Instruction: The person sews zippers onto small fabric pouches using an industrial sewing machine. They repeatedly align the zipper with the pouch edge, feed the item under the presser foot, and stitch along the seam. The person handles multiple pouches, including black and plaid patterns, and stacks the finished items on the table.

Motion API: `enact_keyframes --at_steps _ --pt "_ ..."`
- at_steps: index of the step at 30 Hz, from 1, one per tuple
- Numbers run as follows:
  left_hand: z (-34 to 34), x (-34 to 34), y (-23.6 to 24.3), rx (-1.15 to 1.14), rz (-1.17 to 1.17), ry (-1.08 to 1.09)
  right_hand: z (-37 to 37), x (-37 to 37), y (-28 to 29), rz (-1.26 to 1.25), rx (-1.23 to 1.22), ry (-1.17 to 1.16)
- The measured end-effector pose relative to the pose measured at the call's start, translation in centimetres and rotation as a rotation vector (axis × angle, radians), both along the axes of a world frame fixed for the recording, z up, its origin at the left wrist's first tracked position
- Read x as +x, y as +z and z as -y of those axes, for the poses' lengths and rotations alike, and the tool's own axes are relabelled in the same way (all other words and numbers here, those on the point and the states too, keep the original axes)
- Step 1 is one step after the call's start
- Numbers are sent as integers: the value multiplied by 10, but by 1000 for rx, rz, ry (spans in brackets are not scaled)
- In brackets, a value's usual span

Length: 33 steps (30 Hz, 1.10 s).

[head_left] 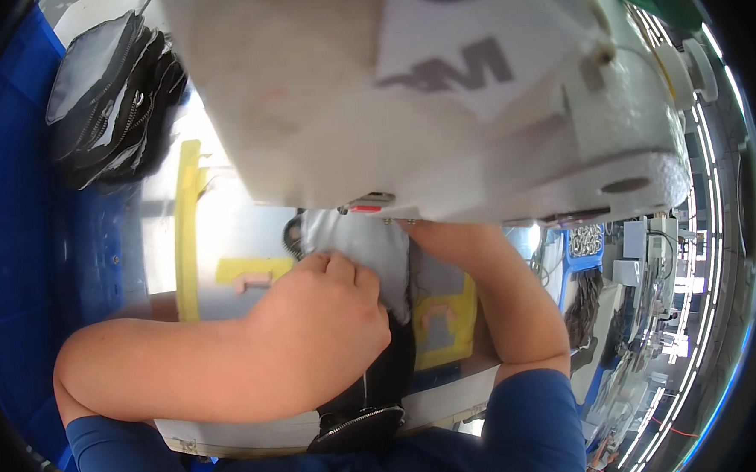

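Note:
A grey-and-black fabric piece lies on the sewing machine's bed, its grey panel under the machine head. From it, black fabric with a zip runs over the table's near edge toward my body. My left hand is closed, its curled fingers gripping the piece at the grey panel's near left part. My right forearm reaches in from the right, and its hand goes behind the machine head. That hand's fingers are hidden, so its grip does not show. The needle area is also hidden by the head.
Several black zippered fabric pieces are stacked at the far left, beside a blue plastic wall. Yellow tape marks the pale work surface. On the right are a blue bin of small metal parts and other workbenches.

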<state>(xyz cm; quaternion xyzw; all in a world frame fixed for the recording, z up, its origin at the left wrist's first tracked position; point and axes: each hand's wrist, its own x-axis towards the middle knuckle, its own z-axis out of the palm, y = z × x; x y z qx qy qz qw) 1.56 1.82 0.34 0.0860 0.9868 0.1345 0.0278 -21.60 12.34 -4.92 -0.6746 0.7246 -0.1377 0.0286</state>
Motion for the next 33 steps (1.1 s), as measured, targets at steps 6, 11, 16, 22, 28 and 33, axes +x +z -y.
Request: enact_keyframes --at_steps 6,11,16,22,28,33 --pt "-1 -3 -5 40 -10 -9 -13 -26 -24 284 -46 -45" --pt "-1 -8 -8 163 -29 -25 -29 -48 -25 162 36 -67" --pt "1 -9 -6 277 -29 -73 -17 -28 10 68 -16 36" --pt "-6 -6 0 234 -46 -92 -12 -30 5 17 -118 91" --pt "-36 24 17 142 -325 -193 -29 -1 80 445 299 -200" --pt "-81 72 7 216 -291 -365 -68 42 83 199 169 89"
